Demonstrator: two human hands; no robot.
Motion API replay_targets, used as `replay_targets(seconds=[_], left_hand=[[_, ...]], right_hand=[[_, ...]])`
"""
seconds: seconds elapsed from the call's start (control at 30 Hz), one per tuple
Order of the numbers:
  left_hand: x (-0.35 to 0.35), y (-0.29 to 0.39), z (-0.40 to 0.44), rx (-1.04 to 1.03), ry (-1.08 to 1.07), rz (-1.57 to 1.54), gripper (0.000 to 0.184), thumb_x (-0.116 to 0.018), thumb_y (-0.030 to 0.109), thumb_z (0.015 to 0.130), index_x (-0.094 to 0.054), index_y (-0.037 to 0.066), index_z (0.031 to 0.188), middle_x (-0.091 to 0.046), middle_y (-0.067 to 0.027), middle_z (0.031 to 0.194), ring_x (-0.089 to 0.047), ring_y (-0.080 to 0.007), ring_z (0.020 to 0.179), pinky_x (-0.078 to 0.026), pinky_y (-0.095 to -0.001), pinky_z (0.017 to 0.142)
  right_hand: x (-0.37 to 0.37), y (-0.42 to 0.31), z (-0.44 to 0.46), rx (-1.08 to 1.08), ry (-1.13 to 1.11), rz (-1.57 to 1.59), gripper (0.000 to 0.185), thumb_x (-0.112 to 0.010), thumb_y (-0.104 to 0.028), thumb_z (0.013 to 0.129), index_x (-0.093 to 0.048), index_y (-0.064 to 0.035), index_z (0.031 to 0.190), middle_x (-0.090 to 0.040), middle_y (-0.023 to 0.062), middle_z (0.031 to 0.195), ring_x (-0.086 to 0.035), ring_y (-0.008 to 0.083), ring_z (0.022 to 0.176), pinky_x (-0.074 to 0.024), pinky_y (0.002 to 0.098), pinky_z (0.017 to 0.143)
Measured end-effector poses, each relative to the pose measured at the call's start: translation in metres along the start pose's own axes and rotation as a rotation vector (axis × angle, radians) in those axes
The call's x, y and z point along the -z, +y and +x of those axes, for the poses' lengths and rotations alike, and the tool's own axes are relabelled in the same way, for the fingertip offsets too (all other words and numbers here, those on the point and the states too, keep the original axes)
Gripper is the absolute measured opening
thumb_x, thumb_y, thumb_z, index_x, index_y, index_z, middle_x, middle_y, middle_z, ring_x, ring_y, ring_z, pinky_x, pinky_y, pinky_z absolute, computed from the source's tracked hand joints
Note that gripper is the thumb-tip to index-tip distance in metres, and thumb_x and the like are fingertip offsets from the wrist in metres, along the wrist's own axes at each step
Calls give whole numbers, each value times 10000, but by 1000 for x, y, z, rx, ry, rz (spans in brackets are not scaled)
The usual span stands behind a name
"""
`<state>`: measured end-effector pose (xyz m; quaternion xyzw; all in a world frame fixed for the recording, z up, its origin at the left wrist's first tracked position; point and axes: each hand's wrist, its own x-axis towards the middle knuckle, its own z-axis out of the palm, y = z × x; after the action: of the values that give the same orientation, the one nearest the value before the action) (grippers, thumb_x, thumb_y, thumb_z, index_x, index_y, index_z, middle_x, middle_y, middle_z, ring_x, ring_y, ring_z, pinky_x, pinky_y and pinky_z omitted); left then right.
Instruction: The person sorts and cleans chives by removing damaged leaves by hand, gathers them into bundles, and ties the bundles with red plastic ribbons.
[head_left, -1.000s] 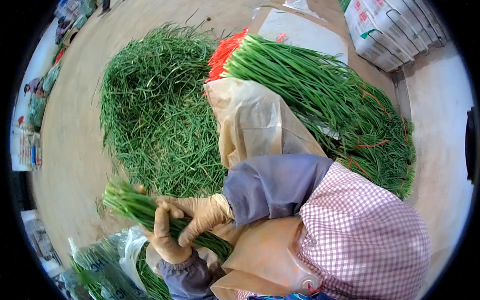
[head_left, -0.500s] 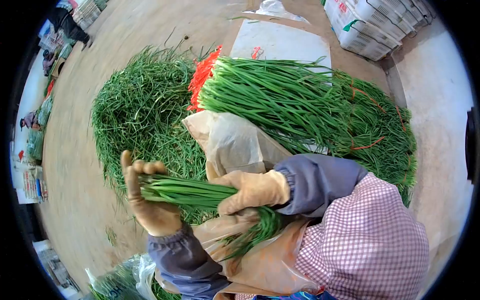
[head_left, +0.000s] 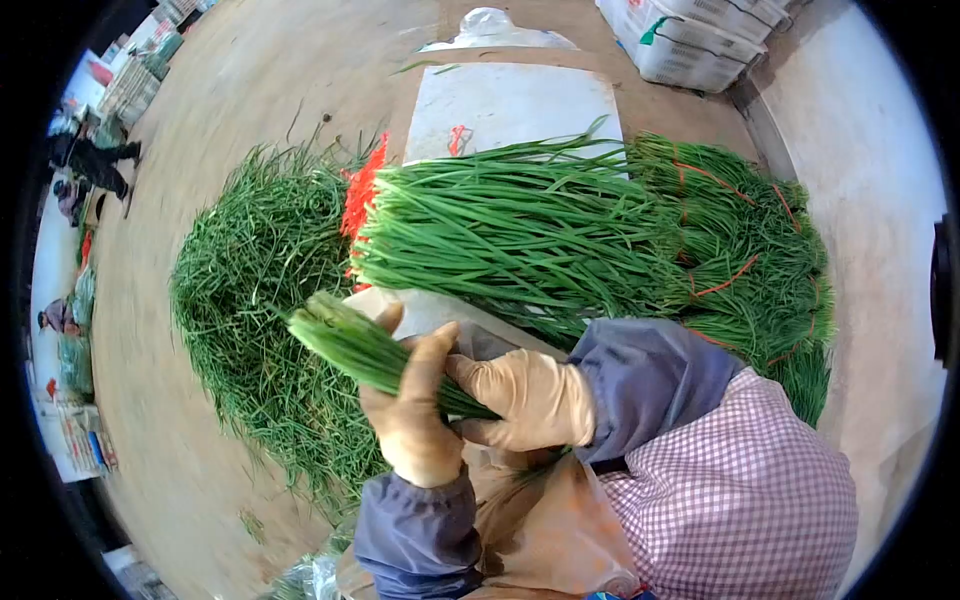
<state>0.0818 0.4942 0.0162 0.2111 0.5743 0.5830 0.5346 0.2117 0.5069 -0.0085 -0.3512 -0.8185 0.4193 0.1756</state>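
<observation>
Just left of centre, a small bundle of green stalks [head_left: 345, 338] slants with its pale cut ends toward the upper left. My left hand [head_left: 415, 410], in a tan glove, grips the bundle around its middle. Close beside it, my right hand [head_left: 530, 398], also gloved, is closed around the lower, leafy part. Beyond my hands, a large pile of green stalks [head_left: 500, 225] lies with its cut ends to the left, beside red ties [head_left: 362, 195]. Tied green bundles [head_left: 740, 250] lie at the right.
Loose green leaves [head_left: 270, 280] are heaped at the left. Behind the stalks are a white board [head_left: 510, 100], a plastic sheet [head_left: 495, 32] and stacked white crates [head_left: 690, 50]. A person in dark clothes [head_left: 95, 160] and others are at the far left.
The view has shifted. My left hand, raised with fingers apart half a second ago, now grips the bundle, whose cut ends have tilted upward. My right hand still holds its leafy part.
</observation>
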Motion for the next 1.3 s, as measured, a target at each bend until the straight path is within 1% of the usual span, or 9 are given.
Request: replay_targets(seconds=[0.03, 0.1, 0.2, 0.33, 0.53, 0.77, 0.93, 1.07, 1.3], left_hand=[[-2, 2, 8, -27, -2, -121, 602, -629, -27, 798, -374, -23, 1343, -608, -74, 825, -607, -162, 710, -513, -290, 734], [5, 11, 23, 11, -40, -296, 585, -611, -21, 797, -378, -19, 1334, -548, -40, 746, -570, -156, 607, -524, -298, 610], [8, 29, 48, 36, -178, -100, 495, -557, 18, 814, -429, -22, 1291, -505, -25, 716, -485, -116, 513, -457, -275, 496], [-23, 40, 77, 105, -325, 182, 480, -562, 12, 797, -469, -22, 1266, -524, -34, 684, -457, -105, 480, -396, -252, 465], [-62, 34, 122, 0, -390, 520, 458, -605, 19, 770, -542, -33, 1220, -583, -58, 703, -509, -122, 487, -397, -244, 443], [-69, 13, 166, 86, -404, 506, 480, -631, 5, 759, -549, -2, 1232, -602, -67, 712, -508, -131, 446, -406, -259, 408], [-54, -2, 173, 154, -386, 614, 447, -639, 38, 774, -554, 8, 1212, -597, -72, 700, -509, -132, 443, -420, -264, 409], [-46, -3, 170, 202, -343, 631, 417, -626, 73, 792, -566, 37, 1203, -599, -61, 714, -497, -124, 454, -426, -266, 418], [-44, -5, 166, 164, -368, 559, 409, -624, 76, 790, -570, 27, 1193, -606, -69, 721, -495, -124, 454, -423, -256, 419]], right_hand=[[6, 17, 0, 93, -8, 112, 558, -621, -388, 865, -483, -8, 1250, -641, 227, 928, -643, 396, 839, -519, 449, 766], [46, 37, -1, 149, 36, 291, 429, -653, -274, 877, -578, -17, 1213, -668, 175, 968, -670, 298, 922, -540, 347, 807], [86, 92, 2, 59, 413, 59, 206, -572, -114, 916, -632, -21, 1089, -676, 146, 992, -662, 272, 946, -527, 346, 839], [128, 161, 12, 74, 432, -273, 362, -489, 75, 795, -627, -37, 1110, -660, 157, 1064, -652, 301, 948, -523, 335, 849], [140, 185, 17, -52, 220, -506, 381, -575, 3, 808, -601, -75, 1180, -642, 131, 1041, -640, 324, 920, -525, 361, 811], [137, 197, 21, -18, 195, -477, 342, -666, -99, 819, -608, -84, 1155, -637, 120, 1002, -629, 325, 915, -517, 373, 810], [140, 187, 23, -120, 176, -471, 197, -635, -122, 849, -630, -53, 1033, -654, 125, 951, -639, 307, 892, -522, 355, 791], [146, 175, 23, -209, 116, -609, 175, -614, -110, 846, -639, -23, 995, -654, 141, 931, -643, 318, 880, -524, 367, 784], [150, 173, 27, -237, -31, -506, 152, -588, -78, 835, -630, -12, 966, -646, 158, 887, -629, 334, 827, -511, 374, 748]])
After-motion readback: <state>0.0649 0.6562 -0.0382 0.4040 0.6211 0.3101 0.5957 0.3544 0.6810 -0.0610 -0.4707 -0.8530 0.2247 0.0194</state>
